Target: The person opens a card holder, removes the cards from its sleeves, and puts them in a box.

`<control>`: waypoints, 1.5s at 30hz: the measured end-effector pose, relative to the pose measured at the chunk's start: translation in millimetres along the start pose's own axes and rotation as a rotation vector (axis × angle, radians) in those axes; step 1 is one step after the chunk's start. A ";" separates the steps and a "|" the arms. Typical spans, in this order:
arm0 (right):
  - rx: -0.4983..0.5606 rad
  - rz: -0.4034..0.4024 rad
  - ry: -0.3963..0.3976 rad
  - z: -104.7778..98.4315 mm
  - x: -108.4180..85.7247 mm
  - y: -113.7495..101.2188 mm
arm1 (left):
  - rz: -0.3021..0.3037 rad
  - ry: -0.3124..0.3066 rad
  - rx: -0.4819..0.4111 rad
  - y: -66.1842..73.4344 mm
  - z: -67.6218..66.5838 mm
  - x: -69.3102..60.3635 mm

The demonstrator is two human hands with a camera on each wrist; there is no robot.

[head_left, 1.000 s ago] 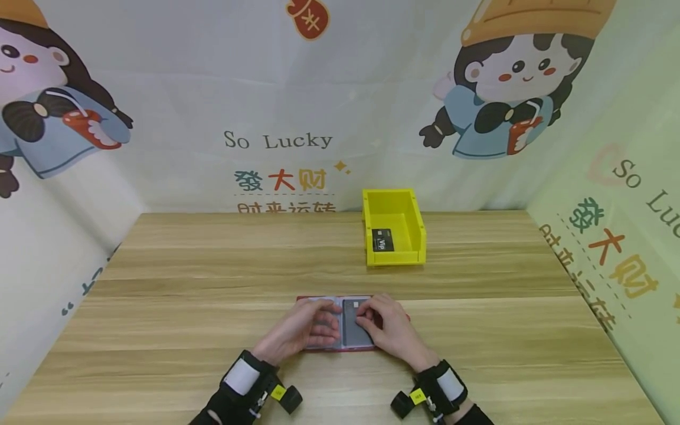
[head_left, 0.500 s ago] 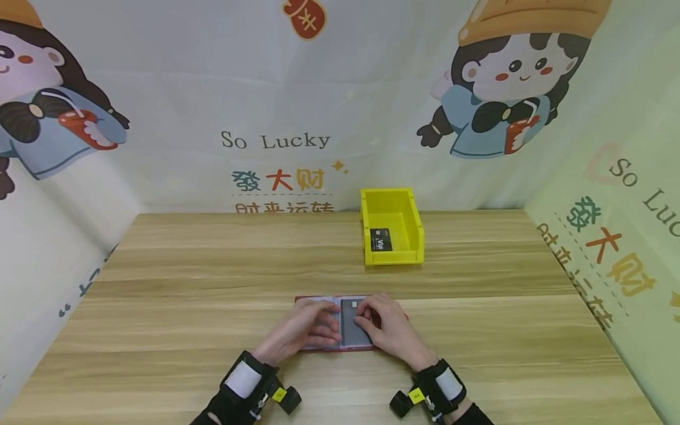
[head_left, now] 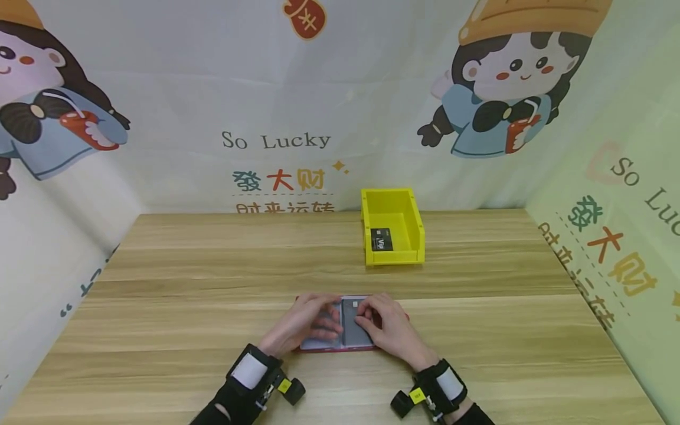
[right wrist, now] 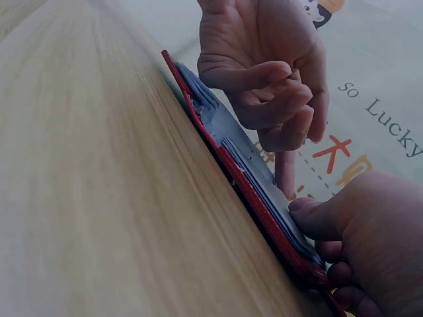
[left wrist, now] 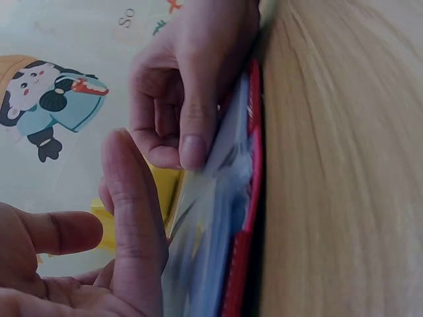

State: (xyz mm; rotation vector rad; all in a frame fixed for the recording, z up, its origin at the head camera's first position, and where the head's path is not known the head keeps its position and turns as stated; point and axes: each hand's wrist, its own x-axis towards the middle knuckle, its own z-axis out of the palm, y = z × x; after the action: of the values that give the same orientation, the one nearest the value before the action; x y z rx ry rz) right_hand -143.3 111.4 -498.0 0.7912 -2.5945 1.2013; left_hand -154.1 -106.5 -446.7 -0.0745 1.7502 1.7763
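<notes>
A red-covered card holder (head_left: 321, 343) with clear sleeves lies spread open on the table in front of me. Its right-hand sleeve shows a grey card (head_left: 349, 324) with a small pale chip. My right hand (head_left: 393, 330) pinches the holder's right side; in the right wrist view its thumb (right wrist: 317, 218) lies on the top sleeve and the other fingers curl at the red edge (right wrist: 254, 201). Over the left page hovers my left hand (head_left: 305, 324), fingers loosely bent and holding nothing. Whether a left fingertip touches the sleeves, I cannot tell.
Behind the holder, a yellow bin (head_left: 395, 257) stands near the table's back edge, with a black card marked Vip (head_left: 381, 239) inside. Printed cloth walls rise at the back and sides of the wooden table (head_left: 186, 283).
My left hand has shifted slightly up and forward over the left page, showing more of its lower edge. The right hand keeps its place on the holder.
</notes>
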 end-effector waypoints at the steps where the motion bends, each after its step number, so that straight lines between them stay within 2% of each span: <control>1: -0.005 -0.002 0.003 0.2 0.0 0.1 | -0.009 -0.001 -0.016 0.1 -0.4 0.4; 5: -0.019 -0.008 0.015 1.2 -0.4 0.8 | -0.039 0.008 -0.064 0.1 -1.3 0.9; 9: -0.021 -0.012 0.021 2.1 -0.4 1.4 | -0.030 0.012 -0.026 -0.9 -0.9 0.6; 12: -0.014 0.000 0.013 1.9 -0.2 1.2 | 0.006 0.017 0.070 -2.2 0.2 0.2; 18: 0.015 0.023 0.000 0.6 0.2 0.2 | 0.100 0.067 0.330 -3.3 6.0 -0.1; 23: 0.021 0.034 0.000 0.2 0.8 -0.2 | 0.140 0.117 0.433 -4.0 9.8 0.8; 34: 0.007 0.033 0.004 0.2 1.1 -0.6 | 0.178 0.124 0.472 -6.6 8.3 2.1; 45: -0.015 0.002 0.019 1.8 0.6 1.1 | 0.143 0.122 0.407 -8.3 -4.3 -3.4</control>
State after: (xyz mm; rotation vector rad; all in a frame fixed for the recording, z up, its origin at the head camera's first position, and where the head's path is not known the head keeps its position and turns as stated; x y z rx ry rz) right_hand -144.3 110.5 -499.6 0.7706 -2.5867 1.1822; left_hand -149.2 -112.5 -452.9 0.1186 2.2204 1.5009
